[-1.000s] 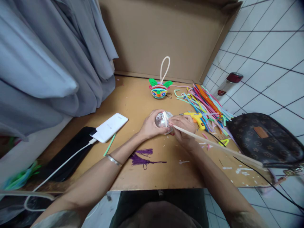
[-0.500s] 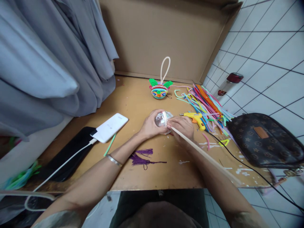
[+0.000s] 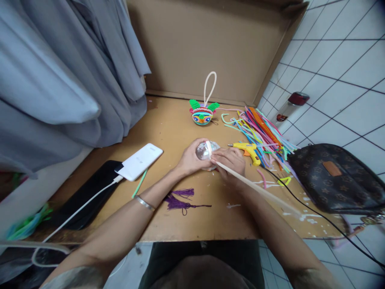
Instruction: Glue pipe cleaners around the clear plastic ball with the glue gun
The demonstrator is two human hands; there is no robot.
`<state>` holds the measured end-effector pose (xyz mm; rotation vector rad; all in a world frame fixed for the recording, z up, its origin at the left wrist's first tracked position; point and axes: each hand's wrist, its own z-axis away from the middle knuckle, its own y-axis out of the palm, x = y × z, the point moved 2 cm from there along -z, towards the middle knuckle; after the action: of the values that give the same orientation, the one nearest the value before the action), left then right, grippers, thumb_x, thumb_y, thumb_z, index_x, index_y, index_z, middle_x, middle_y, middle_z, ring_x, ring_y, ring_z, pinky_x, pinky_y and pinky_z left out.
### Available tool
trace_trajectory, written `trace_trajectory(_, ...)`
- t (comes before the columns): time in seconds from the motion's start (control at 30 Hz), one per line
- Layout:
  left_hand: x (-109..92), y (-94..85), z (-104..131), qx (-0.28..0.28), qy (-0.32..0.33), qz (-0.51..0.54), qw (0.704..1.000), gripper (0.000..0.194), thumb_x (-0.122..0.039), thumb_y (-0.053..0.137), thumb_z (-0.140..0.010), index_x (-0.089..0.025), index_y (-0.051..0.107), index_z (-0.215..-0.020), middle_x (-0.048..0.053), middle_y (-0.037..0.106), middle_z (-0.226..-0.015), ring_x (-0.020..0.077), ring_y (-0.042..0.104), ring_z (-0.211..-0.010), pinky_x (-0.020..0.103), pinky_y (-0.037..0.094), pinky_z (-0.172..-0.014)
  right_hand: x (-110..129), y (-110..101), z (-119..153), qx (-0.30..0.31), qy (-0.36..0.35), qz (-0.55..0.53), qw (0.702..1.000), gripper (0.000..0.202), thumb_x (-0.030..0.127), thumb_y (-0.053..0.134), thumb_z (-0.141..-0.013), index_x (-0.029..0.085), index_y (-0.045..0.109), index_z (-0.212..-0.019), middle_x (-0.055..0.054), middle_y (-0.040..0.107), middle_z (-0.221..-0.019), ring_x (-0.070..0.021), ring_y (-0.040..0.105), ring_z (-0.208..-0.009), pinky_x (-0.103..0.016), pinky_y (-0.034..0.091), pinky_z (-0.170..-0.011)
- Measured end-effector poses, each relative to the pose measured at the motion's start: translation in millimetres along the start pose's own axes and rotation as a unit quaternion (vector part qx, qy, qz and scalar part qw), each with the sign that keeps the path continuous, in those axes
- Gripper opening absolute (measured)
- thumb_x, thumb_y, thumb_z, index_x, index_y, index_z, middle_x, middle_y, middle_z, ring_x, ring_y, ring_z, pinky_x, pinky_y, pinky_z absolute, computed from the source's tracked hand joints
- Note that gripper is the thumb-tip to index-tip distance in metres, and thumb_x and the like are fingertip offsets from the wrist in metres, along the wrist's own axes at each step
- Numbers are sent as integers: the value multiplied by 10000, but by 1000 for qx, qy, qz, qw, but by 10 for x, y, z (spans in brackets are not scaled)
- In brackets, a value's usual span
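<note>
My left hand (image 3: 192, 157) is wrapped round the left side of a clear ball (image 3: 202, 151). A cream strip (image 3: 240, 178) crosses the ball's front and trails down to the right over my right forearm. My right hand (image 3: 231, 160) pinches this strip against the ball's right side. Just right of that hand lies a yellow glue gun (image 3: 247, 150), its nozzle pointing left. Behind the ball sits a colourful animal-face ornament (image 3: 202, 115) with green ears and a white loop. Purple tassels (image 3: 179, 200) rest nearer me.
Many coloured fuzzy sticks (image 3: 261, 130) lie at the back right, beside a brown patterned bag (image 3: 339, 180). A white power bank (image 3: 140, 161) with a cable lies at left on a black object (image 3: 90, 196). A tall cardboard panel (image 3: 204, 48) stands behind.
The strip's loose end has shifted slightly at the lower right. Both hands keep nearly the same hold on the ball.
</note>
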<state>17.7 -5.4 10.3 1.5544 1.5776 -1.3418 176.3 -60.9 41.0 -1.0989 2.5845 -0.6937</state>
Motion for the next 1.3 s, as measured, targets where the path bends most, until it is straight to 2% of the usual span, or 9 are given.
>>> trace_trajectory(0.2,-23,-8,4,4,-4,6,1000,683,-337,794,-564,-164,583,-1190,84,672,-1168,274,646,-1091,426,504,-1016,-2,14,18,-31,-13,-24,999,85,192,614,-929,208,697,-920,-45,775,-913,-167,698,-901,-313,479,-809)
trace_trajectory(0.6,9,-3,0,5,-20,19,1000,693,-312,789,-555,-183,582,-1204,68,672,-1158,262,643,-1080,396,505,-993,18,46,57,10,29,-44,999,142,199,572,-945,204,714,-944,-77,750,-944,-181,677,-921,-322,537,-829)
trace_trajectory(0.93,12,-4,-4,9,-33,30,999,717,-324,794,-555,-167,577,-1220,78,680,-1149,260,656,-1065,396,526,-975,17,74,70,10,8,-26,1000,147,170,574,-934,202,713,-972,-83,762,-1019,-180,686,-956,-327,555,-873)
trace_trajectory(1.3,81,-4,-8,11,-26,-2,1000,734,-299,805,-591,-196,560,-1275,98,637,-1256,290,622,-1175,457,484,-1068,8,86,74,19,22,-26,999,167,197,555,-952,204,721,-963,-84,766,-1009,-186,687,-958,-342,558,-879)
